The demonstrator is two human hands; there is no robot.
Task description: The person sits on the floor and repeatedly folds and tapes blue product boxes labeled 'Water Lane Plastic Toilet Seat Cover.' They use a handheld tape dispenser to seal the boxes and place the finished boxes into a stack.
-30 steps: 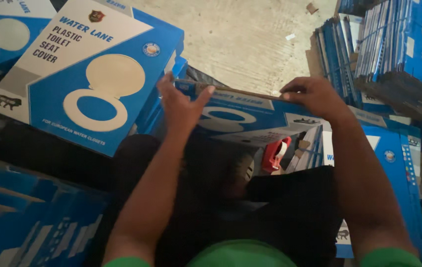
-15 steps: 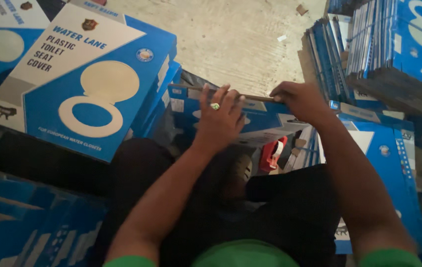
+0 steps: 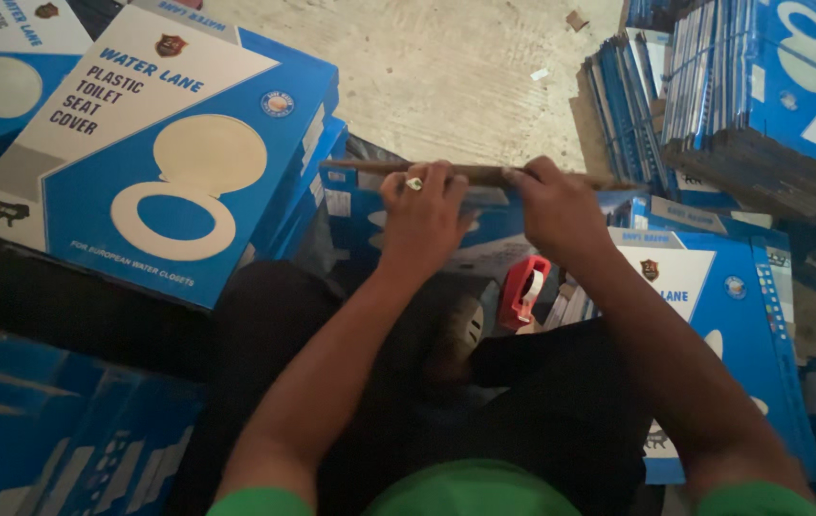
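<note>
Both forearms reaching forward. Left hand (image 3: 424,215) and right hand (image 3: 551,205) pressing side by side, fingers curling over and clamping the blue carton's (image 3: 484,205) brown flap edge.

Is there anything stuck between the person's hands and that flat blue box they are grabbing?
No. Both the left hand and the right hand already grip the brown top edge of the flat blue box, fingers curled over it. The red tape dispenser sits lower, beside the wrists, out of the way.
</note>
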